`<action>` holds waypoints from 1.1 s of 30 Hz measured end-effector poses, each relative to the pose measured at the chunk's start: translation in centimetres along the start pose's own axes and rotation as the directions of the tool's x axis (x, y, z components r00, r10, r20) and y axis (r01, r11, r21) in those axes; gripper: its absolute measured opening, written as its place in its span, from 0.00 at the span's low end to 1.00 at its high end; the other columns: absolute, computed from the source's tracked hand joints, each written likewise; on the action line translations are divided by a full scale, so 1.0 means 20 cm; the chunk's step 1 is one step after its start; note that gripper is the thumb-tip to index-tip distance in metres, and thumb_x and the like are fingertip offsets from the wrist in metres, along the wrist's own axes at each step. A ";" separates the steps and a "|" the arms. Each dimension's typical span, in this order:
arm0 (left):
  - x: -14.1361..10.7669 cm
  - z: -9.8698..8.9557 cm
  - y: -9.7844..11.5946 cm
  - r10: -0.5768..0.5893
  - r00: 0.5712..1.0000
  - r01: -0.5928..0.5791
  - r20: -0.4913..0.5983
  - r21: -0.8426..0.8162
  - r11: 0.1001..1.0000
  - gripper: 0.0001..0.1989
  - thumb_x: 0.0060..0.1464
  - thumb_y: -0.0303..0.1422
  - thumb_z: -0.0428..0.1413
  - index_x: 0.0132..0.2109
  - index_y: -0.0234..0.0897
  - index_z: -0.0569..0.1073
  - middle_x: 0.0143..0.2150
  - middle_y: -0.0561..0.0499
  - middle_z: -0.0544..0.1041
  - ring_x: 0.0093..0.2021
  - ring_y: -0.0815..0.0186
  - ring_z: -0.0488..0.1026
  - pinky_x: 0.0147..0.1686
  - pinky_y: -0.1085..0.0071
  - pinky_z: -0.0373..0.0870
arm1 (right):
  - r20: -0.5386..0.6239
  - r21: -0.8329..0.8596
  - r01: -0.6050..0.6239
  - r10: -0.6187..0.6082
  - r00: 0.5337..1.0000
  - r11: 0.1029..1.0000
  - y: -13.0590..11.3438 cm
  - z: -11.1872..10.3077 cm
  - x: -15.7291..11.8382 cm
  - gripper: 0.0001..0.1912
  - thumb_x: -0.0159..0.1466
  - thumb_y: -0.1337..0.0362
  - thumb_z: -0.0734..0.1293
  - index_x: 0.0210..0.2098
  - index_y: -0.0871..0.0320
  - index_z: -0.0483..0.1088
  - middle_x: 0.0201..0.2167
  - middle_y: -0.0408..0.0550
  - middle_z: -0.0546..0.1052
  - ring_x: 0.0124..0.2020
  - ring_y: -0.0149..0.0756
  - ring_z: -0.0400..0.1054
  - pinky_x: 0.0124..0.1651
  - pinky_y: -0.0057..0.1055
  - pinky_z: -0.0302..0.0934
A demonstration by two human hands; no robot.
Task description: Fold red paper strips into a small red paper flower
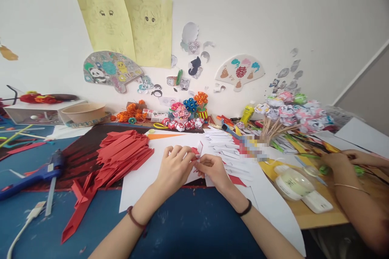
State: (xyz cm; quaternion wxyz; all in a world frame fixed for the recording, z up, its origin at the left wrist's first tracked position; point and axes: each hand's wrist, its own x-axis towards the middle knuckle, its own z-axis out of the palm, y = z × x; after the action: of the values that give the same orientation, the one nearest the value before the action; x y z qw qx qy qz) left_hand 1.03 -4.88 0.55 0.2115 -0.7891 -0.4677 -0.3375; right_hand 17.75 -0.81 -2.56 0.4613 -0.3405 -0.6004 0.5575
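Note:
Both hands meet over a white paper sheet [135, 182] at the middle of the table. My left hand [176, 166] is closed, its fingertips pinching a small folded red and white paper piece [198, 149]. From the other side my right hand [214, 170] grips the same piece, thumb and forefinger together; part of it is hidden behind the fingers. Left of my hands lies a heap of folded red paper strips [123, 156], with a few loose ones trailing towards me. To the right, folded white paper strips [226, 149] are spread in a row.
A blue hot glue gun [45, 174] and a white cable plug [37, 210] lie at left. Paper flowers [184, 109] stand along the wall. At right are a clear bottle [293, 182], a white box-like object [317, 201] and another person's hands [337, 162] holding something green.

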 end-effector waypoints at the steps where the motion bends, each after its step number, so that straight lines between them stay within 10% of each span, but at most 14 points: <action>1: 0.00 0.00 0.00 0.027 1.000 -0.027 0.000 0.040 0.999 0.04 0.61 0.32 0.53 0.41 0.39 0.71 0.44 0.50 0.76 0.42 0.61 0.66 0.43 0.61 0.55 | -0.014 -0.034 0.021 -0.022 1.000 0.999 0.01 0.00 0.00 0.16 0.52 0.55 0.75 0.25 0.60 0.70 0.19 0.44 0.74 0.19 0.31 0.69 0.21 0.25 0.61; 16: -0.01 0.06 0.03 0.000 0.985 0.014 -0.170 0.081 0.997 0.04 0.61 0.31 0.54 0.37 0.39 0.73 0.39 0.50 0.77 0.36 0.64 0.66 0.39 0.63 0.55 | -0.064 -0.466 0.323 -0.395 0.916 0.824 -0.05 0.04 -0.06 0.11 0.61 0.58 0.68 0.25 0.57 0.72 0.20 0.45 0.74 0.22 0.34 0.68 0.29 0.32 0.65; 33: 0.01 0.05 0.04 -0.173 0.980 0.170 -0.101 -0.034 0.985 0.05 0.61 0.32 0.52 0.37 0.36 0.70 0.42 0.45 0.73 0.41 0.59 0.64 0.39 0.63 0.57 | -0.084 -0.420 0.304 -0.371 0.925 0.855 -0.05 0.04 -0.07 0.13 0.61 0.55 0.68 0.25 0.56 0.71 0.21 0.45 0.74 0.22 0.34 0.68 0.30 0.33 0.66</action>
State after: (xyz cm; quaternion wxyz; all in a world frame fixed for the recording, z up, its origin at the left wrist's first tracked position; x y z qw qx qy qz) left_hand 2.17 -4.51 -0.03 0.1957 -0.7298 -0.5180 -0.4009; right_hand 17.57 -2.45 -1.72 0.5201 -0.3607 -0.7123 0.3036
